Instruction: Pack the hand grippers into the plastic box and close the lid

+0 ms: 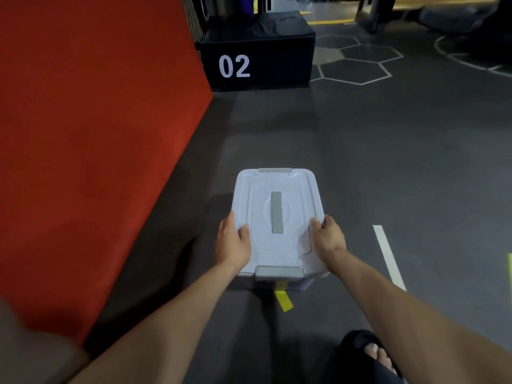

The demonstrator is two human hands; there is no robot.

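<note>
While I lean over a white plastic box [277,245] on the dark floor [388,162], a red mat [91,134] lies to the box's left. My left hand [232,243] grips the box's left edge, thumb on the lid [293,195], which sits on the box with a grey handle [276,212] at its centre. My right hand [327,236] grips the box's right edge. A white floor line [388,256] runs right of the box. Hand grippers are not visible
</note>
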